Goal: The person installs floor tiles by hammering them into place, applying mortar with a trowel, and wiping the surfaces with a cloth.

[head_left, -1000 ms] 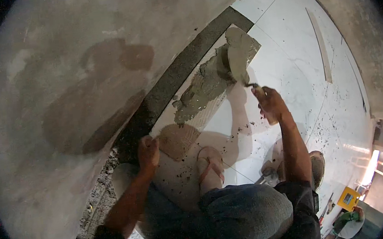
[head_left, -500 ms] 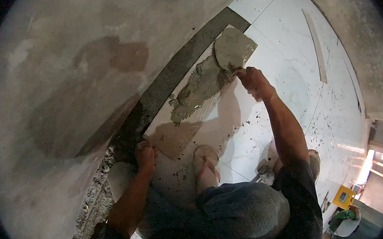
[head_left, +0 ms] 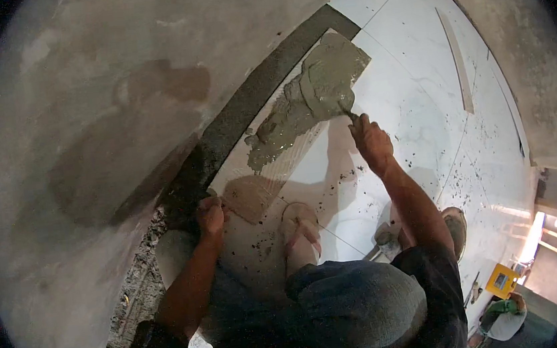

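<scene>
My right hand (head_left: 370, 139) grips the handle of a trowel (head_left: 341, 106), whose blade lies in the wet grey mortar (head_left: 305, 101) spread over the far end of a long pale tile strip (head_left: 272, 178). That strip lies along the foot of the grey wall, next to a dark band (head_left: 240, 120) of bare floor. My left hand (head_left: 210, 214) rests on the near end of the strip, fingers pressed down at its edge. A sandalled foot (head_left: 299, 229) stands just right of the left hand.
White floor tiles (head_left: 419, 100) speckled with mortar spots fill the right. A rough grey plastered wall (head_left: 73, 127) fills the left, with rubble (head_left: 138, 281) at its base. A narrow pale strip (head_left: 457, 63) lies far right. A yellow box (head_left: 501, 280) and a bowl (head_left: 456, 227) lie lower right.
My right hand has moved the trowel along the mortar at the far end of the strip, spreading it flatter. The left hand has stayed on the near end.
</scene>
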Demonstrator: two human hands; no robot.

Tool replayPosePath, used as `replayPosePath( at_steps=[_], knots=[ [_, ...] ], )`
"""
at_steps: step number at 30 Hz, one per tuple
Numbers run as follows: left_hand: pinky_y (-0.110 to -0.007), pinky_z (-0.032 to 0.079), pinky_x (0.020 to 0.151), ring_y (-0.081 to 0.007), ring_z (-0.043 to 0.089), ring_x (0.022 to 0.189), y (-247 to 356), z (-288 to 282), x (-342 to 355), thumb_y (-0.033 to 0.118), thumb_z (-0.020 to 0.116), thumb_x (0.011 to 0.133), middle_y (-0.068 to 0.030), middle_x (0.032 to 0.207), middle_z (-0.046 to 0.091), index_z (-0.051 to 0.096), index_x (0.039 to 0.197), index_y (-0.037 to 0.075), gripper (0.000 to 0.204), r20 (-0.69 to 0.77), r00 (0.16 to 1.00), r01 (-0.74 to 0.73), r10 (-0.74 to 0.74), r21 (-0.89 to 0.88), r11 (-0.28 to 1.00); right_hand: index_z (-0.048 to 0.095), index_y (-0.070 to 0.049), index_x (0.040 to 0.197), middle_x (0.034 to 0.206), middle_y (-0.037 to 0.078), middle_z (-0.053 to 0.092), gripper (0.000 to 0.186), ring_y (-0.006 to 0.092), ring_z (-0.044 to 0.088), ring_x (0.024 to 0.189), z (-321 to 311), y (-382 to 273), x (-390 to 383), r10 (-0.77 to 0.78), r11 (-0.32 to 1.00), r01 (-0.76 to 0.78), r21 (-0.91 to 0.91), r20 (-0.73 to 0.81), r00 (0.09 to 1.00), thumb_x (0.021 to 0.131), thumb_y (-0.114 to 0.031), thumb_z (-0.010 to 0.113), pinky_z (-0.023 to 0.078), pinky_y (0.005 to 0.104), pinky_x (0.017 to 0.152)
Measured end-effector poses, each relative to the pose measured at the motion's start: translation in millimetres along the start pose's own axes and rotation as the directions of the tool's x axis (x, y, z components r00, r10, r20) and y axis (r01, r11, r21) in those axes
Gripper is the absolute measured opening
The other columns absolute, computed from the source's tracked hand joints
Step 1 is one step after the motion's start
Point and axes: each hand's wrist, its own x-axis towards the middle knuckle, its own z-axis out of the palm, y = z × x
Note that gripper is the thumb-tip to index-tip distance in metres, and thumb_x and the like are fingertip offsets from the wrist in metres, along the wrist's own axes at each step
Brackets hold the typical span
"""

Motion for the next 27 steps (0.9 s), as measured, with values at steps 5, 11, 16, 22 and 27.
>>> replayPosePath(
  at_steps=[5, 11, 16, 22, 27],
  knots=[
    [-0.037, 0.037, 0.052, -0.0137, 0.039, 0.053, 7.4, 22.7, -5.0, 0.01, 0.051, 0.09, 0.0007, 0.063, 0.041, 0.049, 0.077, 0.006, 0.014, -0.336, 0.941, 0.122, 0.028, 0.416, 0.901, 0.048, -0.005, 0.106, 0.09, 0.025, 0.06, 0.038, 0.045, 0.062, 0.08, -7.5, 24.3, 35.0, 0.043, 0.99, -0.045, 0.135, 0.016, 0.999, 0.095, -0.041, 0.045, 0.052, 0.0512, 0.068],
    [-0.038, 0.038, 0.055, -0.0134, 0.042, 0.056, 25.3, 53.4, -25.6, 0.017, 0.047, 0.093, -0.0005, 0.064, 0.041, 0.046, 0.073, 0.008, 0.022, -0.412, 0.91, 0.188, 0.049, 0.516, 0.835, 0.053, -0.001, 0.108, 0.102, 0.023, 0.058, 0.033, 0.0448, 0.06, 0.089, 18.8, 11.1, 18.7, 0.054, 0.98, -0.086, 0.18, 0.172, 0.984, 0.097, -0.03, 0.042, 0.051, 0.0531, 0.072],
    [-0.034, 0.035, 0.053, -0.0128, 0.04, 0.053, 21.7, 45.3, -21.6, 0.017, 0.049, 0.093, -0.0001, 0.062, 0.04, 0.043, 0.07, 0.009, 0.025, -0.251, 0.952, -0.041, 0.176, 0.465, 0.885, 0.053, 0.002, 0.105, 0.087, 0.023, 0.063, 0.038, 0.0433, 0.063, 0.078, -23.8, -9.9, -32.6, -0.191, 0.969, 0.168, 0.184, 0.116, 0.975, 0.096, -0.034, 0.046, 0.052, 0.0495, 0.068],
    [-0.035, 0.031, 0.049, -0.0124, 0.033, 0.048, 23.0, 38.2, -22.1, 0.017, 0.05, 0.092, 0.0003, 0.056, 0.034, 0.038, 0.065, 0.012, 0.03, -0.115, 0.988, -0.046, 0.099, 0.399, 0.916, 0.053, -0.001, 0.093, 0.066, 0.009, 0.056, 0.052, 0.0168, 0.056, 0.052, -76.4, 7.0, -9.5, 0.151, 0.597, -0.36, 0.717, 0.341, 0.928, 0.095, -0.052, 0.045, 0.048, 0.035, 0.045],
    [-0.035, 0.03, 0.05, -0.0125, 0.031, 0.049, 15.5, 29.3, -13.8, 0.019, 0.048, 0.093, 0.0, 0.057, 0.036, 0.038, 0.066, 0.011, 0.03, -0.274, 0.951, 0.051, 0.144, 0.598, 0.8, 0.056, -0.003, 0.098, 0.066, 0.006, 0.055, 0.06, 0.0144, 0.053, 0.051, -62.1, 44.8, 29.1, 0.183, 0.401, -0.442, 0.802, 0.403, 0.897, 0.091, -0.061, 0.045, 0.047, 0.03, 0.045]
  ],
)
